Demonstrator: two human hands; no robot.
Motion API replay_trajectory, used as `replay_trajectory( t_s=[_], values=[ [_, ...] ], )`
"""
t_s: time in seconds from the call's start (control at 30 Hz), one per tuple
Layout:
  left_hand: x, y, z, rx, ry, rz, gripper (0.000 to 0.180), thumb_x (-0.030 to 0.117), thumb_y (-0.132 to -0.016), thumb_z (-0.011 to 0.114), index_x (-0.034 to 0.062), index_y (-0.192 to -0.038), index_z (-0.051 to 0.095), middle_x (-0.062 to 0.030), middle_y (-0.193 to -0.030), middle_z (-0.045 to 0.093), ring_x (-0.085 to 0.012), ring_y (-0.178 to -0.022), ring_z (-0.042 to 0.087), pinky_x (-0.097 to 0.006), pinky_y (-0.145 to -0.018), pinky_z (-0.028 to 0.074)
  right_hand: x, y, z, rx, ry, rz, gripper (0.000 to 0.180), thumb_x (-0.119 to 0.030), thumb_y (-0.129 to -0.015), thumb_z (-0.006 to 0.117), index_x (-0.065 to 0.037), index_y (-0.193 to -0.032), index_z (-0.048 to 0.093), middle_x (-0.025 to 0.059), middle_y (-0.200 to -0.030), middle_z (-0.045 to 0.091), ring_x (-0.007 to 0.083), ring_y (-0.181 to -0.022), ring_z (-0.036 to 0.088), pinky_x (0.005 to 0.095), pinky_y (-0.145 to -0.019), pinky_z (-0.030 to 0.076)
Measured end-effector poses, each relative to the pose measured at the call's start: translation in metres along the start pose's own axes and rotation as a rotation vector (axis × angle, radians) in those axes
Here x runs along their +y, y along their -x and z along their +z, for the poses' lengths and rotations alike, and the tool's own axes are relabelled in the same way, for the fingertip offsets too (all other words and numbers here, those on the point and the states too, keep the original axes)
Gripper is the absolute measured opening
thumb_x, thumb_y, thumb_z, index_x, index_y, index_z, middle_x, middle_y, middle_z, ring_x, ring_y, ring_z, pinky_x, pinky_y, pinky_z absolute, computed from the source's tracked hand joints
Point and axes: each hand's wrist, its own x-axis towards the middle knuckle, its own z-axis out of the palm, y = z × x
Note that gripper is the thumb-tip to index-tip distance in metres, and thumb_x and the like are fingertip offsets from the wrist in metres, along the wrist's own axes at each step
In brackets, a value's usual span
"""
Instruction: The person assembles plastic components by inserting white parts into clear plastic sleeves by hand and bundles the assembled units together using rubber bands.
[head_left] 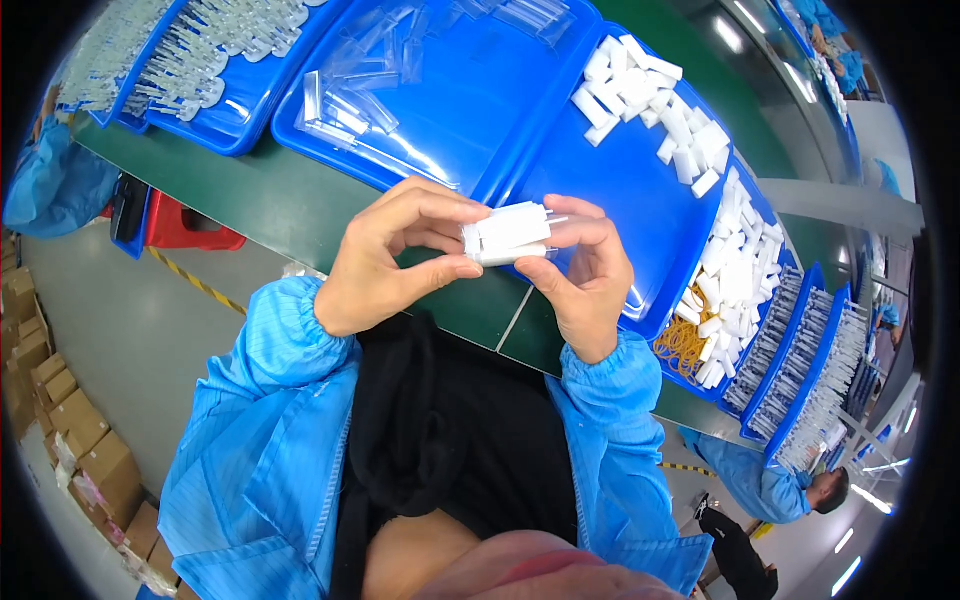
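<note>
Between my two hands, above the near edge of the green table, is a bundle of small white rectangular blocks (512,230) with thin clear prongs at its right end. My left hand (400,250) pinches its left end between thumb and fingers. At the right end, my right hand (585,265) grips it the same way. Just beyond my hands lie a blue tray (440,95) with clear plastic sleeves (345,110) and a blue tray (590,190) with loose white blocks (690,140). What the bundle's inside holds is hidden.
More white blocks (740,260) and tan rubber bands (682,345) fill a tray at the right. Trays of thin clear parts stand at far right (800,365) and upper left (180,80). A red stool (190,225) and cardboard boxes (105,460) are at left. Other people work nearby.
</note>
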Motion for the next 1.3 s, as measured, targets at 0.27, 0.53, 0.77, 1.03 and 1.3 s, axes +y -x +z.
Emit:
replay_trajectory(
  t_s=[0.27,0.53,0.77,1.03,1.3],
  values=[
    [-0.001,0.006,-0.024,0.274,-0.040,0.013,0.040,-0.003,-0.081,0.074,0.0005,-0.118,0.060,-0.0106,-0.121,0.054,-0.0212,-0.104,0.063,-0.029,-0.082,0.057,-0.013,-0.055,0.007,-0.213,0.361,-0.129,0.024,-0.009,-0.080,0.076,-0.007,-0.102,0.067,0.0086,-0.108,0.066,0.0242,-0.106,0.060,0.0340,-0.092,0.047],
    [0.004,0.010,-0.034,0.335,-0.215,0.157,0.039,-0.003,-0.081,0.074,0.0021,-0.118,0.062,-0.0113,-0.121,0.054,-0.0219,-0.105,0.064,-0.028,-0.079,0.058,0.036,-0.185,0.020,-0.178,1.281,-0.750,0.031,-0.001,-0.083,0.063,-0.012,-0.111,0.069,0.0073,-0.112,0.065,0.0257,-0.108,0.059,0.0371,-0.090,0.046],
    [0.000,0.014,-0.041,0.357,-0.224,0.160,0.039,-0.003,-0.080,0.074,0.0021,-0.117,0.063,-0.0115,-0.121,0.054,-0.0215,-0.105,0.063,-0.029,-0.079,0.058,0.013,-0.161,0.025,-0.431,1.292,-0.553,0.032,-0.009,-0.085,0.066,-0.010,-0.117,0.064,0.0075,-0.111,0.068,0.0236,-0.107,0.060,0.0355,-0.094,0.044],
    [-0.002,0.007,-0.030,0.208,-0.205,0.161,0.041,-0.004,-0.078,0.075,0.0041,-0.117,0.065,-0.0121,-0.119,0.053,-0.0214,-0.105,0.061,-0.027,-0.076,0.060,-0.032,-0.070,0.017,-0.012,-0.147,0.187,0.037,-0.004,-0.087,0.052,0.000,-0.125,0.053,0.0163,-0.110,0.066,0.0184,-0.102,0.059,0.0318,-0.097,0.043],
    [-0.002,0.001,-0.009,0.113,-0.225,0.142,0.038,-0.002,-0.079,0.076,0.0048,-0.115,0.067,-0.0117,-0.118,0.053,-0.0209,-0.104,0.061,-0.027,-0.075,0.060,-0.027,-0.028,0.020,0.191,-0.192,0.158,0.039,-0.008,-0.093,0.054,-0.001,-0.130,0.051,0.0130,-0.113,0.064,0.0164,-0.102,0.060,0.0313,-0.095,0.045]
  ],
)
